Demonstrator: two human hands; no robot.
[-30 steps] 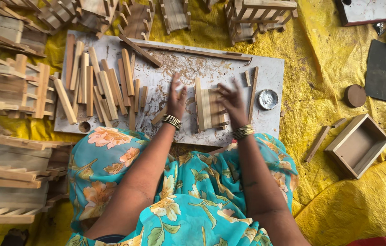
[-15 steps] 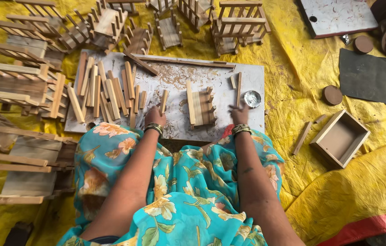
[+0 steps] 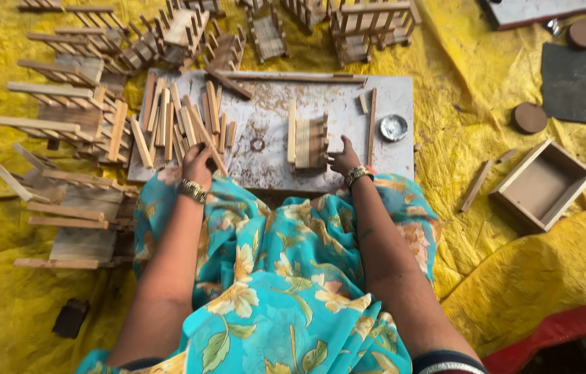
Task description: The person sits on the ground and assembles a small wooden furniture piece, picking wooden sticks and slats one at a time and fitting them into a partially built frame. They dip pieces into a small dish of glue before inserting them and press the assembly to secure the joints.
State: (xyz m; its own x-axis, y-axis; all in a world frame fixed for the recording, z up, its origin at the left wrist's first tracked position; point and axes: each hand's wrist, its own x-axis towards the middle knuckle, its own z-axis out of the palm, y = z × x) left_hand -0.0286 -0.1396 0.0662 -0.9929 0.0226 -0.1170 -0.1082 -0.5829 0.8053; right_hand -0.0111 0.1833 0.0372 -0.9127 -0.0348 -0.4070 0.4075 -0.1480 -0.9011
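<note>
A white, stained work board (image 3: 272, 118) lies on a yellow sheet in front of me. My left hand (image 3: 197, 165) rests on a heap of loose wooden slats (image 3: 182, 125) at the board's left side, fingers closed around one slat. My right hand (image 3: 343, 159) touches the near right corner of a small half-built slatted wooden frame (image 3: 308, 142) in the middle of the board. A long thin strip (image 3: 372, 126) lies upright to the right of it. My turquoise flowered clothing fills the lower middle.
A small round metal dish (image 3: 393, 127) sits at the board's right. Several finished slatted wooden pieces (image 3: 64, 125) are piled left and behind. An open wooden box (image 3: 542, 183), a round wooden disc (image 3: 529, 118) and a dark mat (image 3: 583, 83) lie to the right.
My left hand has moved left from the middle of the board to the slat heap. My right hand has come down to the frame's near right corner. The view has shifted.
</note>
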